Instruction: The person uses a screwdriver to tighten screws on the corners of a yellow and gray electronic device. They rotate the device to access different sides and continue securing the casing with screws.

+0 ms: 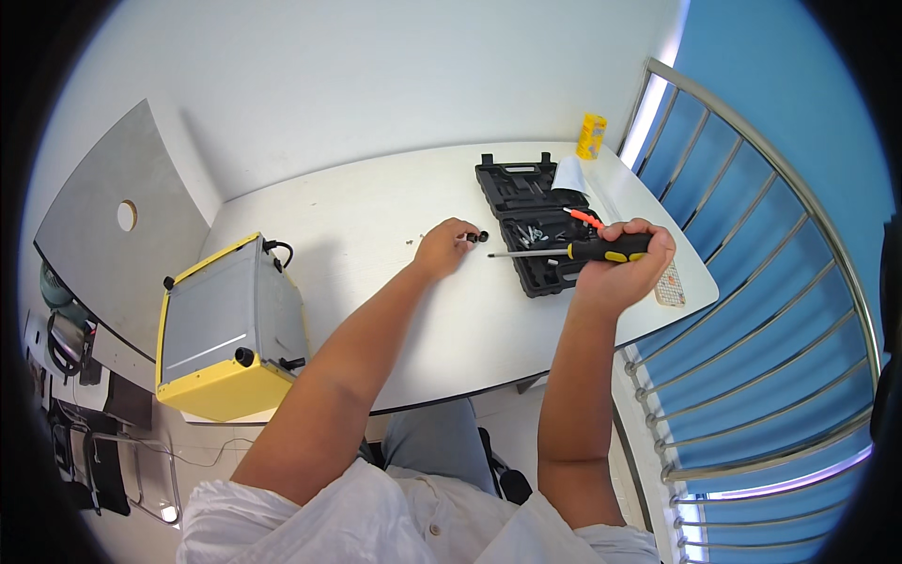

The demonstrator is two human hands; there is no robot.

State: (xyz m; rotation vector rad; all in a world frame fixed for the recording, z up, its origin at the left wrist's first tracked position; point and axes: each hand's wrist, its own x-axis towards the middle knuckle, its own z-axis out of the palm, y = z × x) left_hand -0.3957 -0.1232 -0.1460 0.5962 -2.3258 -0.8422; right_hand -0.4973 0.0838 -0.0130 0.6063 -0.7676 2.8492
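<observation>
My right hand is closed around the black and yellow handle of a screwdriver, whose metal shaft points left above the table. At the middle of the table, the fingers of my left hand are pinched on small black round parts; their exact kind is too small to make out. Some tiny pieces lie just left of that hand. Behind the screwdriver an open black tool case holds loose bits and tools, partly hidden by my right hand. An orange-handled tool rests across it.
A yellow and grey box-shaped appliance with black feet and a cord lies at the table's left. A yellow package stands at the back right, and a patterned flat object near the right edge. Metal railing runs beyond the white table.
</observation>
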